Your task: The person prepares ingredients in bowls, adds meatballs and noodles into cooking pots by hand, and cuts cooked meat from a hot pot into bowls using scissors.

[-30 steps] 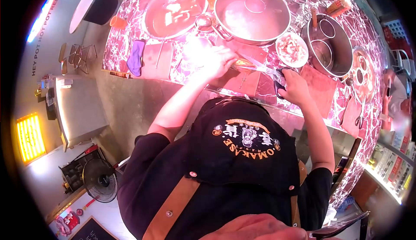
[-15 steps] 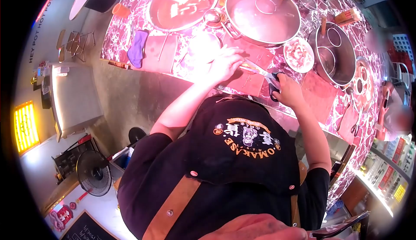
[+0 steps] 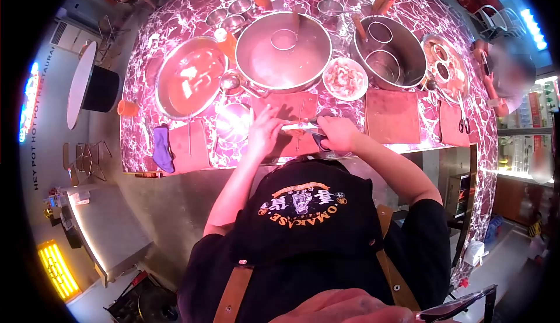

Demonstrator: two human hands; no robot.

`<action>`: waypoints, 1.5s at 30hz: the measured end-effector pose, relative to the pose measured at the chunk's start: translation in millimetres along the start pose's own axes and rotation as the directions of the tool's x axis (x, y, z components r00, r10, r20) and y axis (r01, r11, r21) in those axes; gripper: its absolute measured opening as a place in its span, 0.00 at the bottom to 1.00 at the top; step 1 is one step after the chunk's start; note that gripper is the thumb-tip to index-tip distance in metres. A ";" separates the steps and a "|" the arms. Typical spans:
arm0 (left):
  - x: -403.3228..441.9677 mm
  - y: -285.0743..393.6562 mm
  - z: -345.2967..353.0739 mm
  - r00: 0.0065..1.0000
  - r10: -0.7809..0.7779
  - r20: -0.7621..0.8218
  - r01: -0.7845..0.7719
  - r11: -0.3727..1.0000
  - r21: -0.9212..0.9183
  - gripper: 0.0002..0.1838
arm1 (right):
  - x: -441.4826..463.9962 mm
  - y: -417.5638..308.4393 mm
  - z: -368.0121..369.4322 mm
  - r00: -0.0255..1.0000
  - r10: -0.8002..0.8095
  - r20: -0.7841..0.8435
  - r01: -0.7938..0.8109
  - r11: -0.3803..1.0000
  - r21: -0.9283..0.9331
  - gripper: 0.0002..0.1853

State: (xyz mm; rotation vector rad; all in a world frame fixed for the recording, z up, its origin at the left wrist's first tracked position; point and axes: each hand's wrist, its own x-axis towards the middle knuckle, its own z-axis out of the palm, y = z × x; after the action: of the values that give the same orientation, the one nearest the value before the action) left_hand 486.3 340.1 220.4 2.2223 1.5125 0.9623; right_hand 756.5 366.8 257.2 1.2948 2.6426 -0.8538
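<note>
My right hand (image 3: 339, 133) grips a pair of scissors (image 3: 321, 141) by the dark handles, over a reddish-brown mat at the counter's near edge. The pale blades point left toward my left hand (image 3: 265, 131). The fingers of that hand are bent together close to the blade tips; whatever lies between them is too small and overlit to make out. Thin sticks (image 3: 298, 139) rest on the mat beneath. A white plate (image 3: 233, 123), washed out by glare, lies left of my left hand. Beyond my hands is a bowl of pale pink pieces (image 3: 345, 79).
A large pot of cloudy liquid (image 3: 284, 51) stands ahead, with an oval pan of reddish liquid (image 3: 191, 78) to its left. Another deep pot (image 3: 389, 54) and a round tray (image 3: 446, 69) are at right. A purple cloth (image 3: 163, 149) lies left. A person (image 3: 507, 72) is at far right.
The view has turned and shifted, so the whole counter appears lower and straighter. My right hand keeps the scissors, and my left hand stays by the blades.
</note>
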 end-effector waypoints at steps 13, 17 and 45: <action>5.7 10.4 -5.5 0.999 -0.025 -0.043 0.030 0.991 0.128 0.05 | 15.5 -28.5 25.2 0.978 -0.034 -0.208 0.046 0.997 0.054 0.21; 2.3 9.2 1.0 0.995 -0.059 -0.082 0.068 0.991 0.113 0.04 | 28.9 -39.8 34.5 0.954 -0.066 -0.291 0.081 0.996 0.039 0.21; 5.0 -29.7 38.4 0.607 -0.795 -0.009 0.215 0.175 -0.961 0.04 | 59.8 -45.3 14.0 0.795 -0.396 -0.459 0.467 0.883 0.048 0.13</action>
State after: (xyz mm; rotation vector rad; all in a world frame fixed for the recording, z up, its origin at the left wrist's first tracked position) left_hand 491.8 361.8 177.1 0.4891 1.2294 1.6473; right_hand 681.9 379.7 247.6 1.0094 3.3877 -0.9287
